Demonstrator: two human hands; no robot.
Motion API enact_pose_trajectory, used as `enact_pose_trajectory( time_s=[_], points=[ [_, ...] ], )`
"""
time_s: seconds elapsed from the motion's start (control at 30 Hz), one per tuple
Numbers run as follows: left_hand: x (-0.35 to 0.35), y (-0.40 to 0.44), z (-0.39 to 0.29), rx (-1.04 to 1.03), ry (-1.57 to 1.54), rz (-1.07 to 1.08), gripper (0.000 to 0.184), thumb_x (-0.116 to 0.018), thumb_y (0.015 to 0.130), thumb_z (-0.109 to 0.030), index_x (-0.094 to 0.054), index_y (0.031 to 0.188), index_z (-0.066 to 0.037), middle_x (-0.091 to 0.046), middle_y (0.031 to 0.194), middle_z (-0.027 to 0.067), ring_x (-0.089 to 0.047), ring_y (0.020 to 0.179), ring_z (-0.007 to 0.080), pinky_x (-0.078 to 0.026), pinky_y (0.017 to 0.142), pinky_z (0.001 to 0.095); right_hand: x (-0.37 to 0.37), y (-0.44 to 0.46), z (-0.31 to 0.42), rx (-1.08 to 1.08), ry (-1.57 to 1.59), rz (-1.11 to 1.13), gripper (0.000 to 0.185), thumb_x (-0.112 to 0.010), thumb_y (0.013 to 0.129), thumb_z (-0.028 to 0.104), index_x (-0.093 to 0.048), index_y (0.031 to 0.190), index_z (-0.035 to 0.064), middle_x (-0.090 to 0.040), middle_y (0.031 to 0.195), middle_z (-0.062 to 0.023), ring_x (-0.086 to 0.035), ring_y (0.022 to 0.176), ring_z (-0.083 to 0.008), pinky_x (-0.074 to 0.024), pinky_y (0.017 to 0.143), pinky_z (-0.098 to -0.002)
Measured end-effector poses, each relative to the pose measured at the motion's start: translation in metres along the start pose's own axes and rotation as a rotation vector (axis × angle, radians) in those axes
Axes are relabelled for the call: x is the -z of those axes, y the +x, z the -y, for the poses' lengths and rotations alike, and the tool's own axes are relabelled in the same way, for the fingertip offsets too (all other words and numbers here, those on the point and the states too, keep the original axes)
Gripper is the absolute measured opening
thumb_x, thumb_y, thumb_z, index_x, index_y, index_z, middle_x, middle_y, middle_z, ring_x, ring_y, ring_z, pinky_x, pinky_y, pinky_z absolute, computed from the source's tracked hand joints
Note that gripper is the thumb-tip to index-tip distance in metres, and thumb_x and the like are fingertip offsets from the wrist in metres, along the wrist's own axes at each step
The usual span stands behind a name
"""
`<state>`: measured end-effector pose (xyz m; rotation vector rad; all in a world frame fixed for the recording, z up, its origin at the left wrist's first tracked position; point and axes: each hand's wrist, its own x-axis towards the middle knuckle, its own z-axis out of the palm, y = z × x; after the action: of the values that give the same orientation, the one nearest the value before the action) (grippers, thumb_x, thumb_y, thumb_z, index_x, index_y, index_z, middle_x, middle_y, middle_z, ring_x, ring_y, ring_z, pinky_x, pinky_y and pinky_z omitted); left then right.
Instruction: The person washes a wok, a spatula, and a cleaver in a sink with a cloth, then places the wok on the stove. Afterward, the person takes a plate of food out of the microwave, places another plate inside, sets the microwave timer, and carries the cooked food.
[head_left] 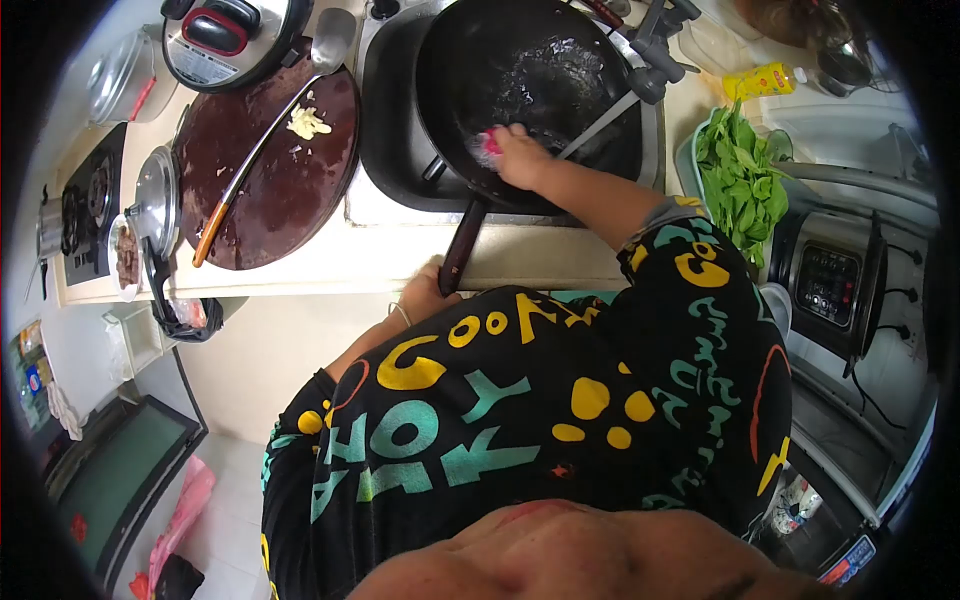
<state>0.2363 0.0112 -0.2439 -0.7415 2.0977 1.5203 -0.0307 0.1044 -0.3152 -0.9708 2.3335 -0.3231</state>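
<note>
Wok (555, 85) over the sink (392, 130), apparently being scrubbed. Inside its near wall, the right hand (522, 158) pinches a pink scrubber (490, 143); at its handle (463, 245), the left hand (425, 295) (closure cannot be told). Further scrubbing calls for a steady handle.

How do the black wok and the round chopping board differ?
Shape: the wok is a hollow bowl with a handle; the chopping board is flat.
Colour: wok black, chopping board reddish-brown.
Place: the wok sits over the sink; the chopping board lies on the counter.
Contact: the right hand holds a pink scrubber in the wok; no hand touches the chopping board.
Shared: both are round.
</note>
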Motion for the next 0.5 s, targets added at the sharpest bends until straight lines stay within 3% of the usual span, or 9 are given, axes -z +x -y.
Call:
enact_pose_trajectory(
  time_s=[0.1, 0.2, 0.27, 0.37, 0.43, 0.47, 0.5],
  points=[
    [0.003, -0.001, -0.009, 0.012, 0.091, 0.011, 0.034, -0.069, 0.069, -0.016, -0.050, 0.096, -0.006, -0.056, 0.080, 0.0137, -0.056, 0.079, 0.0296, -0.043, 0.072, 0.0350, -0.003, 0.043, 0.026, 0.307, 0.157, -0.276, 0.044, -0.056, 0.082, 0.018, -0.042, 0.122, 0.0061, -0.039, 0.125, -0.0244, -0.047, 0.111, -0.0420, -0.0415, 0.092, -0.0444],
    [-0.002, -0.003, -0.012, 0.069, 0.026, -0.025, 0.035, -0.070, 0.071, -0.018, -0.050, 0.097, -0.006, -0.058, 0.082, 0.0144, -0.057, 0.081, 0.0307, -0.044, 0.073, 0.0354, 0.022, 0.106, 0.036, 0.398, 0.149, -0.597, 0.035, -0.058, 0.082, 0.019, -0.048, 0.113, 0.0091, -0.045, 0.118, -0.0220, -0.053, 0.102, -0.0411, -0.0450, 0.088, -0.0430],
    [-0.001, -0.002, -0.012, 0.092, 0.047, -0.022, 0.035, -0.070, 0.071, -0.018, -0.050, 0.097, -0.006, -0.058, 0.083, 0.0146, -0.057, 0.081, 0.0309, -0.044, 0.073, 0.0354, 0.034, 0.132, 0.010, 0.116, 0.077, -0.630, 0.037, -0.066, 0.074, 0.017, -0.052, 0.109, 0.0138, -0.046, 0.118, -0.0186, -0.053, 0.101, -0.0401, -0.0461, 0.087, -0.0421],
    [-0.001, -0.005, -0.005, 0.073, 0.040, -0.033, 0.036, -0.070, 0.071, -0.018, -0.051, 0.098, -0.006, -0.059, 0.084, 0.0150, -0.058, 0.082, 0.0312, -0.044, 0.074, 0.0353, 0.046, 0.105, -0.048, -0.146, -0.125, -0.536, 0.040, -0.051, 0.083, 0.019, -0.049, 0.121, 0.0264, -0.046, 0.118, -0.0177, -0.054, 0.102, -0.0392, -0.0457, 0.087, -0.0457],
    [0.001, -0.004, -0.006, 0.026, 0.005, -0.043, 0.037, -0.071, 0.070, -0.017, -0.051, 0.099, -0.006, -0.059, 0.084, 0.0150, -0.058, 0.083, 0.0312, -0.044, 0.075, 0.0353, 0.052, 0.067, -0.069, -0.287, -0.281, -0.404, 0.049, -0.051, 0.084, 0.019, -0.042, 0.130, 0.0318, -0.041, 0.122, -0.0172, -0.051, 0.107, -0.0391, -0.0445, 0.089, -0.0457],
    [0.003, -0.006, -0.009, 0.033, 0.009, -0.028, 0.038, -0.071, 0.069, -0.017, -0.051, 0.099, -0.006, -0.059, 0.084, 0.0150, -0.058, 0.083, 0.0310, -0.044, 0.075, 0.0352, 0.049, 0.047, -0.073, -0.284, -0.296, -0.407, 0.047, -0.049, 0.085, 0.019, -0.042, 0.131, 0.0273, -0.039, 0.127, -0.0196, -0.050, 0.108, -0.0435, -0.0439, 0.089, -0.0457],
    [0.004, -0.007, -0.011, 0.040, 0.013, -0.009, 0.039, -0.072, 0.068, -0.017, -0.051, 0.100, -0.006, -0.059, 0.084, 0.0149, -0.058, 0.084, 0.0308, -0.044, 0.075, 0.0351, 0.034, 0.051, -0.092, -0.385, -0.157, -0.348, 0.046, -0.047, 0.086, 0.020, -0.041, 0.131, 0.0245, -0.042, 0.126, -0.0207, -0.050, 0.109, -0.0418, -0.0438, 0.090, -0.0447]
  ],
)
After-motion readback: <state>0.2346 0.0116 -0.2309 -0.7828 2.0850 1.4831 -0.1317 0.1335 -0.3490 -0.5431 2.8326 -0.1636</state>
